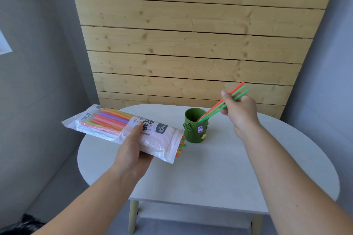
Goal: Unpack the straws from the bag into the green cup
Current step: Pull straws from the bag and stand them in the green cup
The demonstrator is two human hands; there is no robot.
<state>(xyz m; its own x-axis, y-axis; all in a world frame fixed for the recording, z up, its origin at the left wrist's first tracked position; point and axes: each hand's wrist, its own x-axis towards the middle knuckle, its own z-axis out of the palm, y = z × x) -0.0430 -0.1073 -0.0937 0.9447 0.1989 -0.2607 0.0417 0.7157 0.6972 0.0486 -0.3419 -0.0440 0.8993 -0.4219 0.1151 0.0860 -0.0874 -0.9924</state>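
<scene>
A clear plastic bag full of coloured straws lies tilted above the table's left side, with my left hand gripping it from below. Straw tips stick out of the bag's open right end. The green cup stands upright mid-table, decorated with small figures. My right hand pinches three straws, one orange and two green. They slant, with their lower ends inside the cup's mouth and their upper ends past my fingers.
The white round table has a lower shelf and light wooden legs. A wooden slat panel stands close behind it, between grey walls. Something dark lies on the floor at bottom left.
</scene>
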